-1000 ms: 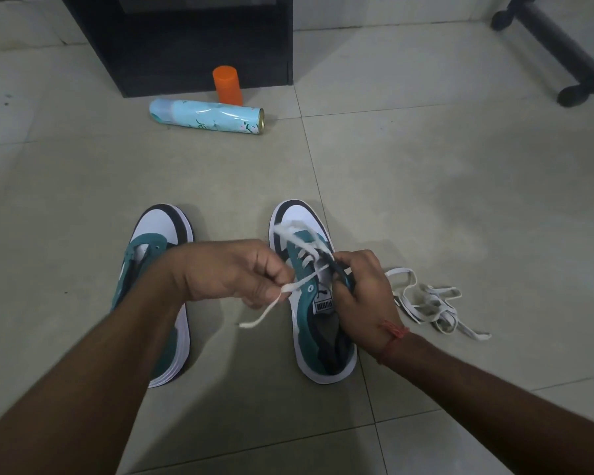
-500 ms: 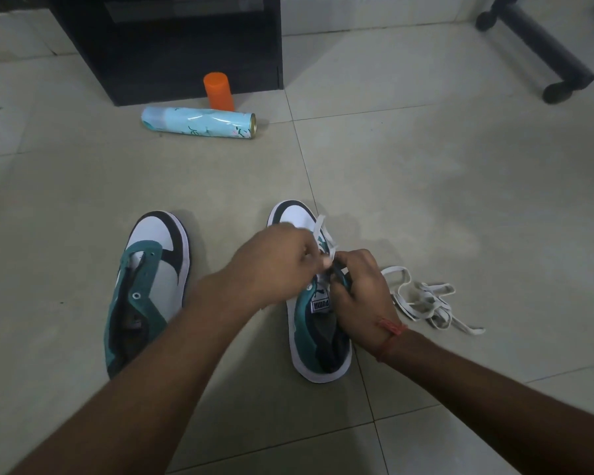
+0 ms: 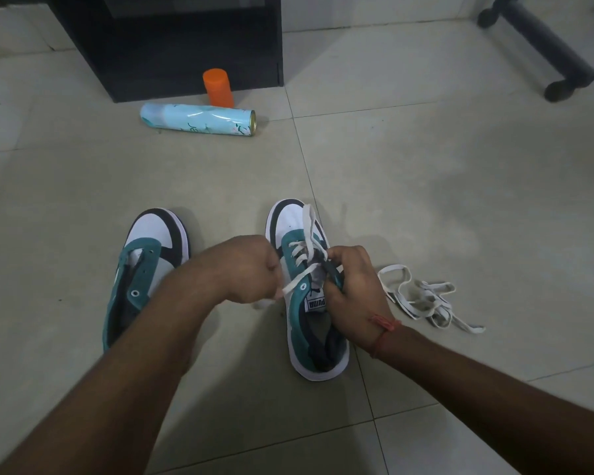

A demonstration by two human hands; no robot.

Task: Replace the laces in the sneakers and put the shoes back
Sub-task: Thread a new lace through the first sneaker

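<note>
The left hand point(image 3: 246, 269) was curled into a fist just left of the right sneaker point(image 3: 306, 289), gripping one end of the white lace point(image 3: 302, 250), which ran taut from the fist up and across to the eyelets. The right hand point(image 3: 352, 289) sat on the other side of the same shoe, its fingers point(image 3: 336, 260) bent over the teal eyelet flap and pinching it where the lace crossed; a red thread bracelet point(image 3: 383, 329) circled that wrist. The lace crossed the lower eyelets a few times, and its other end lay loose over the white toe, pointing away from the person. The upper eyelets near the tongue label were not laced. This sneaker stood flat on the tiled floor point(image 3: 426, 166), toe away from the person. The left sneaker point(image 3: 144, 269), teal with a white and black toe, lay beside it with no lace in its eyelets, its rear half hidden under the left forearm. To the right of the right hand, a tangled heap of laces point(image 3: 422, 298) rested on the floor, near the shoe but not touching it. Farther off, a pale blue spray can point(image 3: 196, 118) lay on its side, with an orange cap point(image 3: 217, 87) standing upright just behind it, in front of a black cabinet point(image 3: 172, 39). A dark wheeled chair base point(image 3: 542, 49) showed at the upper right.
</note>
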